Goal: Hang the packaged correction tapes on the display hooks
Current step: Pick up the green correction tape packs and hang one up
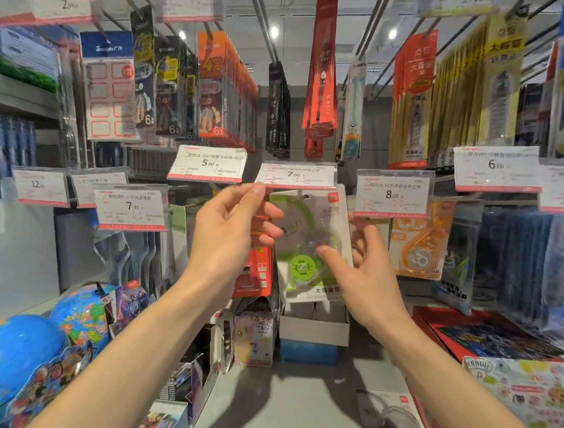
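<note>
The left hand [231, 232] pinches the lower left corner of the 7.90 price tag [296, 175] between thumb and forefinger and tips it up, which appears to clear the way to the hook behind it; the hook itself is mostly hidden. Just right of that pinch and below the tag, a green correction tape pack [310, 245] hangs or is being hung. The right hand [363, 268] has its fingers spread and loose, the thumb touching the pack's front near the green wheel, the other fingers behind its right edge; nothing is gripped tightly. The step seems to be seating this pack on the hook. Next it calls for pushing the pack back, then letting the tag drop.
</note>
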